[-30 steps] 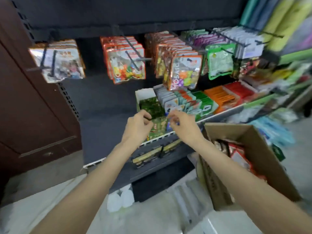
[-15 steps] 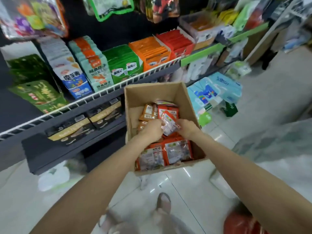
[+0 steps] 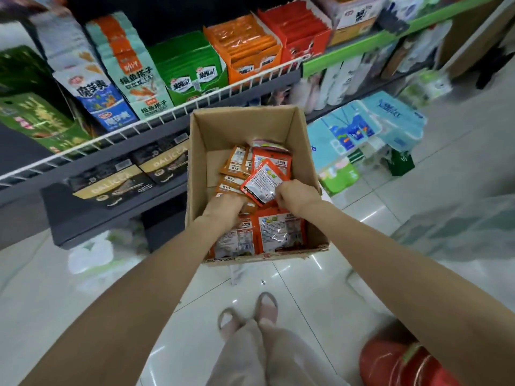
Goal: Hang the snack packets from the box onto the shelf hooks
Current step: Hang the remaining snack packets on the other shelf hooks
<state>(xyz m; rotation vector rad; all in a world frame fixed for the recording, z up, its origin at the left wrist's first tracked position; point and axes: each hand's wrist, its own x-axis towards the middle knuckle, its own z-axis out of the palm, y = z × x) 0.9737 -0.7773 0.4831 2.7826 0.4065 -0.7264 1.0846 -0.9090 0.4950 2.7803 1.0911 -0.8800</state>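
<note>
A red snack packet [image 3: 262,181] is standing tilted above the heap in the cardboard box [image 3: 299,140], back label facing up, its long axis running diagonally from the lower left edge up toward the box's far right corner. The right hand [image 3: 296,194] is pinching it at its lower right corner, fingers curled tight on the foil. The left hand [image 3: 224,205] is lying knuckles-up on the pile just beside it, fingers dipping into the packets; whether it is gripping one, I cannot tell, since the fingertips are hidden under the raised packet.

Below the hands, two larger red packets [image 3: 280,231] are lying flat side by side against the box's near wall, long axes pointing away from the person. Orange packets [image 3: 237,162] are lying at the far left of the heap.

The box is sitting on the tiled floor [image 3: 306,288], just in front of the wire-fronted shelf [image 3: 156,122], which is carrying rows of upright bags. Pale blue tissue packs [image 3: 362,129] are stacked to the right of the box. The person's slippered feet [image 3: 266,306] are showing near the bottom.
</note>
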